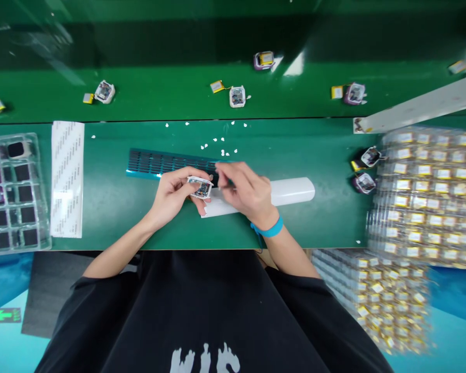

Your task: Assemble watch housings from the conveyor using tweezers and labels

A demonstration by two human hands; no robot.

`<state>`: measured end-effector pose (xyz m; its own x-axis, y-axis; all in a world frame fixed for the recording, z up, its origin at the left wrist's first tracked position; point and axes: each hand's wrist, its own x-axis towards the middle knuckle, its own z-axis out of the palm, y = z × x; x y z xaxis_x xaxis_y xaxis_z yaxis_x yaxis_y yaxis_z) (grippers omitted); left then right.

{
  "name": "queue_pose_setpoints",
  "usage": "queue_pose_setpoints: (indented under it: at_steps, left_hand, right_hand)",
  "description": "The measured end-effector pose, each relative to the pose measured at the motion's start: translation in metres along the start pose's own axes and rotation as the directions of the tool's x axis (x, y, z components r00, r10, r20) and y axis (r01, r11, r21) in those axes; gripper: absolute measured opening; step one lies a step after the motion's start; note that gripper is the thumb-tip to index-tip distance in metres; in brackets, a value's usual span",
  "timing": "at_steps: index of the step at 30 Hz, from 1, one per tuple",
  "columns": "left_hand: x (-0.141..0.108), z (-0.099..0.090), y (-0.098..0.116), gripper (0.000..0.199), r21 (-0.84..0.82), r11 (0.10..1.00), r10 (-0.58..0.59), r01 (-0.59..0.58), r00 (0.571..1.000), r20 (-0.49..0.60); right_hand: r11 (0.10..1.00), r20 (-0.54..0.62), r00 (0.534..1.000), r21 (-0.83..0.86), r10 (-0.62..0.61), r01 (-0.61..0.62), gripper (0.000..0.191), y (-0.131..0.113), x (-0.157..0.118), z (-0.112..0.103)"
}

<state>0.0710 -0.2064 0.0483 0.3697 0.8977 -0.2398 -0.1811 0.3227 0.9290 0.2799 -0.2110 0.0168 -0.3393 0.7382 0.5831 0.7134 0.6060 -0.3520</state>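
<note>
A small white-framed device (pixel 200 188) with a circuit board showing is gripped by my left hand (pixel 173 196), thumb on top of the board. Just right of it hovers my right hand (pixel 249 192), a blue band on its wrist. Its fingertips are pinched together, and anything between them is too small to make out. Under the hands lie a dark slotted strip (pixel 155 162) with a blue edge and a curled white sheet (pixel 293 191).
Small white pieces (pixel 222 152) dot the mat beyond my hands. A clear tray (pixel 17 207) and white printed strip (pixel 67 181) are left. Stacked battery trays (pixel 431 194) and two device housings (pixel 364 183) are right. More devices (pixel 237 97) sit on the far green surface.
</note>
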Motion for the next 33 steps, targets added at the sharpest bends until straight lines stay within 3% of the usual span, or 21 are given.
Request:
queue_pose_setpoints:
  at_steps: [2,7,10,19,22,25,27,30,33]
  left_hand:
    - [0.000,0.000,0.001,0.012,0.027,1.000,-0.006,0.007,1.000,-0.016]
    - [0.002,-0.002,-0.001,0.012,0.050,0.999,-0.009,0.010,1.000,-0.027]
    - [0.003,-0.002,-0.002,0.013,0.082,0.997,0.010,-0.007,1.000,-0.026]
    - [-0.003,0.006,-0.014,0.021,0.216,0.970,0.135,-0.113,0.986,-0.092]
    - [-0.008,0.009,-0.021,0.019,0.325,0.928,0.237,-0.183,0.963,-0.133]
    - [-0.010,0.010,-0.023,0.017,0.487,0.829,0.395,-0.275,0.904,-0.162]
    - [-0.010,0.008,-0.020,0.013,0.546,0.778,0.460,-0.310,0.874,-0.159]
    - [-0.009,0.005,-0.015,0.011,0.542,0.783,0.437,-0.304,0.890,-0.131]
    - [-0.008,0.002,-0.012,0.013,0.540,0.783,0.420,-0.307,0.902,-0.097]
  right_hand:
    - [0.996,-0.004,0.997,-0.050,0.073,-0.073,0.035,0.002,0.003,-0.003]
    - [0.989,0.084,0.988,-0.061,-0.131,0.136,0.034,0.005,0.001,-0.006]
    - [0.991,0.167,0.978,-0.036,-0.122,0.130,0.039,0.007,-0.005,-0.006]
    - [0.981,0.229,0.958,-0.047,-0.171,0.186,0.039,0.001,-0.004,-0.006]
    - [0.981,0.249,0.958,-0.094,-0.142,0.169,0.039,-0.006,-0.004,-0.004]
    - [0.988,0.266,0.958,-0.081,-0.104,0.130,0.039,-0.011,-0.005,-0.002]
    - [0.998,0.243,0.968,0.020,-0.067,0.064,0.040,-0.014,-0.003,-0.002]
    - [0.942,0.175,0.981,0.307,0.086,-0.137,0.033,-0.018,0.004,0.000]
    - [0.792,0.189,0.941,0.507,0.281,-0.339,0.027,-0.022,0.013,0.002]
